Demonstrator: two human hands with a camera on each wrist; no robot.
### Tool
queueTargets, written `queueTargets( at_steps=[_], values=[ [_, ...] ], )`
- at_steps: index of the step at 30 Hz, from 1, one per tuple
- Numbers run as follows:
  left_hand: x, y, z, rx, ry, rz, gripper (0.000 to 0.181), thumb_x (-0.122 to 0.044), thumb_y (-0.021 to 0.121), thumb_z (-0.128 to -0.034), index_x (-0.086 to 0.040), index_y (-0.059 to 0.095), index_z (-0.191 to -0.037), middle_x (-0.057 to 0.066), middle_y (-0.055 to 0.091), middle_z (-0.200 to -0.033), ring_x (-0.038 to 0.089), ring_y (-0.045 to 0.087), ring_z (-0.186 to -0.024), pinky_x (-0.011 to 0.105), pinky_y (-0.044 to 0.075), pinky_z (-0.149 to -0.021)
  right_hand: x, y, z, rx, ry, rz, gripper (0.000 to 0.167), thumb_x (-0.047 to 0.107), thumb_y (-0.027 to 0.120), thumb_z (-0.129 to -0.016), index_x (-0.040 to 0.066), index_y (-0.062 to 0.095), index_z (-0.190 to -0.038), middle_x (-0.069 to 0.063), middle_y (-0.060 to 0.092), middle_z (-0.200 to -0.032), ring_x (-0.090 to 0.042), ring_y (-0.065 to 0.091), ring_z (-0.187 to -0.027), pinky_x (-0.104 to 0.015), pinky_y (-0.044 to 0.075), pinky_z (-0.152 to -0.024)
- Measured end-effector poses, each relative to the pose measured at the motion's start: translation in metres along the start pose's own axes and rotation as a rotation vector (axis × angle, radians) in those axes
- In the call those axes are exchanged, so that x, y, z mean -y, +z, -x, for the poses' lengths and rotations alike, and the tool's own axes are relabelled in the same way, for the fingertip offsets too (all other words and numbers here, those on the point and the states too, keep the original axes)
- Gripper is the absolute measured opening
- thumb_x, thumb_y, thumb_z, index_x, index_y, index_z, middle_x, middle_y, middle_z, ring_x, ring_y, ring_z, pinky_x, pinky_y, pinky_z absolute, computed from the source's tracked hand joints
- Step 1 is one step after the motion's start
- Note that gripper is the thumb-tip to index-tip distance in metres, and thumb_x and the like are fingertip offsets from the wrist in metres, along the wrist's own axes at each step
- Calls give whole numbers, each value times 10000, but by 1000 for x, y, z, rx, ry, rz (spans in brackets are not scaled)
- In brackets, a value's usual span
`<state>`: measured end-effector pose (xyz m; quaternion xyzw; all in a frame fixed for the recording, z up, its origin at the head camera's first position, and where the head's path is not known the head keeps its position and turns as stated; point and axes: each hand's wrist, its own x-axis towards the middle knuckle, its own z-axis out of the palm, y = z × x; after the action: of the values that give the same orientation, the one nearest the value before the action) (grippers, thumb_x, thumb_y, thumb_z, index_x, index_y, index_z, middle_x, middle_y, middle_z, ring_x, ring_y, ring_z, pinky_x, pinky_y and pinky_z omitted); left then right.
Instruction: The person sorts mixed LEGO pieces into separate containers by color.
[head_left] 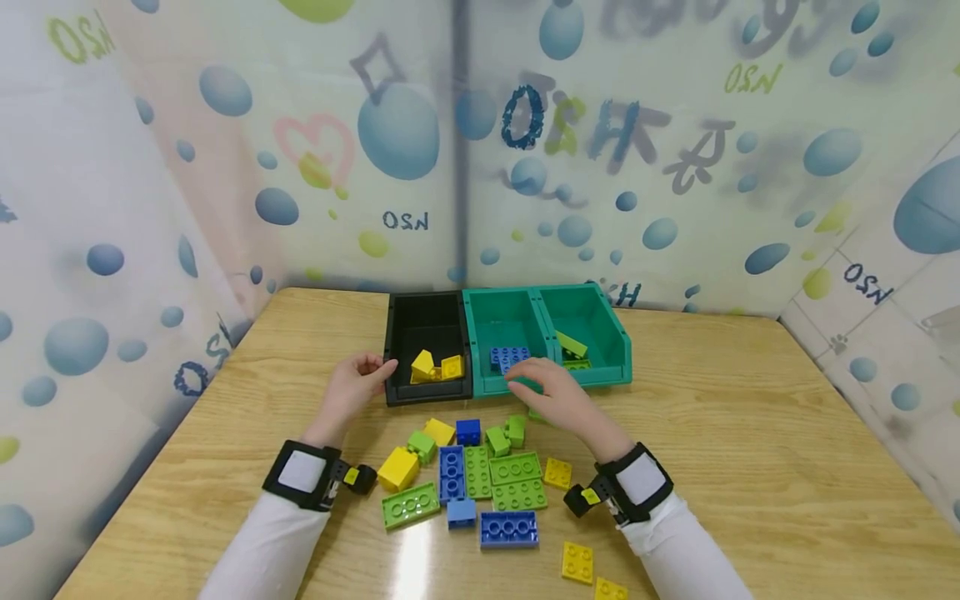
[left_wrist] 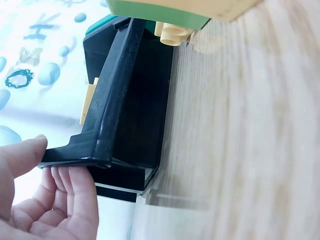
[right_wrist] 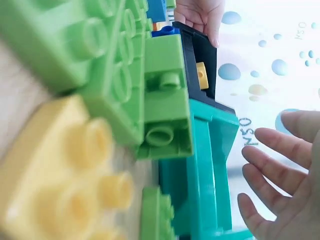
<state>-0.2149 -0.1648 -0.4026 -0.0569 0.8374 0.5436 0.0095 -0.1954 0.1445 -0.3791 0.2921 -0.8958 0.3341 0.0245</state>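
My left hand (head_left: 352, 385) is at the near left corner of the black bin (head_left: 400, 333), pinching its rim; in the left wrist view the thumb lies on one side of the rim and the fingers (left_wrist: 75, 192) on the other. Yellow bricks (head_left: 452, 367) lie inside this bin. Over the front of the teal bin (head_left: 493, 385) hovers my right hand (head_left: 558, 398), its fingers (right_wrist: 272, 170) spread and holding nothing in the right wrist view. Blue bricks (head_left: 510, 354) lie in the teal bin's left compartment, green bricks (head_left: 572, 344) in its right one.
Before the bins lie several loose bricks: a yellow brick (head_left: 398, 469), a green brick (head_left: 411, 505), a blue brick (head_left: 509, 530) and others. Flat yellow bricks (head_left: 577, 562) lie near the right forearm. A patterned curtain (head_left: 337, 167) stands behind the wooden table (head_left: 720, 417).
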Motion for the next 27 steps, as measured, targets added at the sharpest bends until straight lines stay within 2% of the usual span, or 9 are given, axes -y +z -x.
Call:
queueTargets(
  at_steps=[5, 10, 18, 24, 27],
  values=[
    [1, 1, -1, -2, 6, -1, 304, -291, 579, -946, -3, 532, -1032, 66, 503, -891, 155, 495, -771, 268, 537, -765, -12, -1, 19, -19, -31, 13, 217, 141, 548, -954, 11, 650, -1094, -130, 639, -1131, -312, 575, -1085, -472, 473, -918],
    [1, 1, -1, -11, 4, 4, 287, -274, 572, -951, -3, 533, -1035, 66, 496, -891, 157, 490, -768, 256, 524, -752, -20, 0, 33, -5, 6, 28, 212, 157, 571, -943, 27, 653, -1089, -98, 642, -1113, -285, 583, -1062, -460, 477, -908],
    [1, 1, 1, 4, 0, -3, 314, -300, 569, -950, -4, 523, -1043, 70, 499, -907, 160, 492, -788, 298, 537, -794, -26, -1, 49, 84, 28, 95, 256, 208, 615, -921, 56, 650, -1123, -110, 609, -1174, -294, 568, -1101, -460, 471, -938],
    [0, 1, 1, -9, 1, -4, 299, -291, 567, -952, -6, 530, -1036, 64, 498, -896, 169, 496, -792, 308, 538, -803, -29, 0, 60, 158, 67, 129, 379, 307, 701, -851, 94, 645, -1159, -113, 569, -1245, -319, 527, -1156, -498, 439, -972],
    [-1, 1, 1, -10, 4, -11, 303, -294, 566, -953, -5, 533, -1038, 73, 503, -902, 177, 499, -793, 312, 536, -804, -29, 1, 63, 176, 74, 142, 400, 287, 746, -809, 111, 648, -1155, -109, 559, -1259, -329, 500, -1184, -505, 414, -994]
  ],
)
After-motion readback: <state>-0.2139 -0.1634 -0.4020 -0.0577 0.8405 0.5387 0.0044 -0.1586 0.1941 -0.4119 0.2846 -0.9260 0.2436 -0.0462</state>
